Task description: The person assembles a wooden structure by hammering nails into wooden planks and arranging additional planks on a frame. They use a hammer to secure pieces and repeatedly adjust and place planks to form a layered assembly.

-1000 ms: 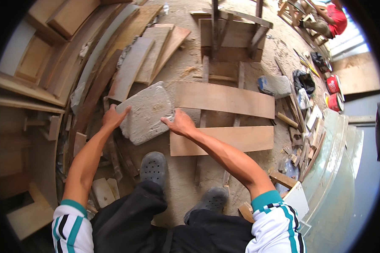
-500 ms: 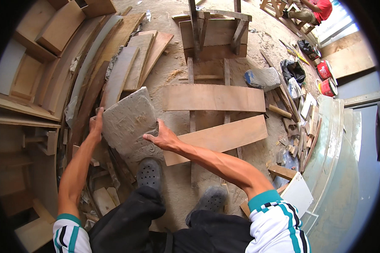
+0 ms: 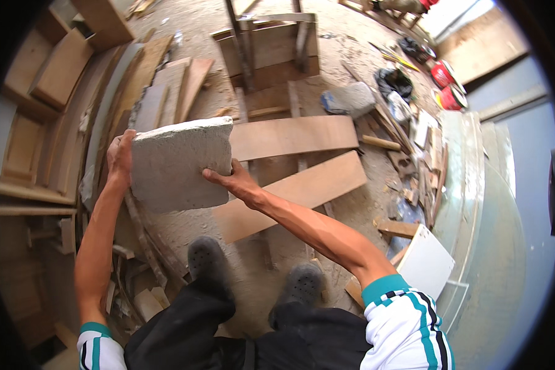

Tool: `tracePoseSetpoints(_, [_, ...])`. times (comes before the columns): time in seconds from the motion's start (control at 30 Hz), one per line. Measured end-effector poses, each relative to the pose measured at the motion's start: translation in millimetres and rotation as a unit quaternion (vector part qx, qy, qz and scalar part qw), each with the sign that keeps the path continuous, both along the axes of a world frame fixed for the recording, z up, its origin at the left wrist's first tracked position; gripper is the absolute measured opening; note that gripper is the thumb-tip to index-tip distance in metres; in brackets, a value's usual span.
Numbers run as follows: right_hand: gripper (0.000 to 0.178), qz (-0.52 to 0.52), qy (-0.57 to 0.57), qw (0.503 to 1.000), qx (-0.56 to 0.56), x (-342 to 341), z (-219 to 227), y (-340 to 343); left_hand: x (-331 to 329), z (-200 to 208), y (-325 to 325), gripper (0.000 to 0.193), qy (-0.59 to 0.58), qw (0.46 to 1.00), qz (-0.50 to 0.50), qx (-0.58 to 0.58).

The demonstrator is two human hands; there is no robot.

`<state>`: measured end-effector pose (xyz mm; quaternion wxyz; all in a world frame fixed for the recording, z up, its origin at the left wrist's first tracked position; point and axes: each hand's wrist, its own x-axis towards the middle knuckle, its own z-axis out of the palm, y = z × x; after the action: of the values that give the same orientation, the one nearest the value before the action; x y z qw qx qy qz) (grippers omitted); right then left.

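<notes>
A rough grey concrete block (image 3: pixel 179 163) is held up off the floor between my two hands. My left hand (image 3: pixel 121 157) grips its left edge. At the lower part of the right edge, my right hand (image 3: pixel 239 184) has its thumb on the near face; the other fingers are partly hidden behind. The block's thick, pale upper edge shows. Just beyond it to the right, two wooden boards, a far one (image 3: pixel 296 137) and a nearer one (image 3: pixel 296 194), lie across a low timber frame (image 3: pixel 292 98).
A second grey block (image 3: pixel 349 100) with a blue end lies right of the frame. Long planks (image 3: pixel 126 86) and wooden cabinets (image 3: pixel 18 135) line the left. Wood scraps (image 3: pixel 422 166), red cans (image 3: pixel 450 97), a black bag (image 3: pixel 393 83) and glass sheets (image 3: pixel 481 234) fill the right.
The block has tilted in my hands, so its thick upper edge shows and its near face stands more upright. Both hands still hold it. The whole view has shifted, with the surroundings now further left.
</notes>
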<state>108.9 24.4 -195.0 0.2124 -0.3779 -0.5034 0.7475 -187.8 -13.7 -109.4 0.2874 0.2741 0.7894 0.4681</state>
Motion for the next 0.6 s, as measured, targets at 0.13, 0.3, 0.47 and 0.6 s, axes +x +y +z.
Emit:
tracePoseSetpoints(0.13, [0.095, -0.075, 0.121, 0.989, 0.037, 55.0, 5.6, 24.7, 54.3, -3.8, 53.6, 0.059, -0.078, 0.992, -0.088, 0.045])
tracePoseSetpoints(0.3, [0.077, -0.301, -0.03, 0.949, 0.093, 152.6, 44.1, 62.3, 154.4, -1.8, 131.5, 0.066, -0.109, 0.963, -0.224, 0.107])
tracePoseSetpoints(0.47, [0.074, -0.326, -0.159, 0.889, 0.28, 288.8, 97.1, 84.4, 248.6, -9.4, 151.6, 0.067, -0.064, 0.932, -0.347, 0.078])
tracePoseSetpoints(0.6, [0.062, -0.458, -0.321, 0.81, 0.175, 387.0, 125.0, 78.9, 270.0, -27.7, 131.3, 0.037, 0.221, 0.854, -0.464, 0.087])
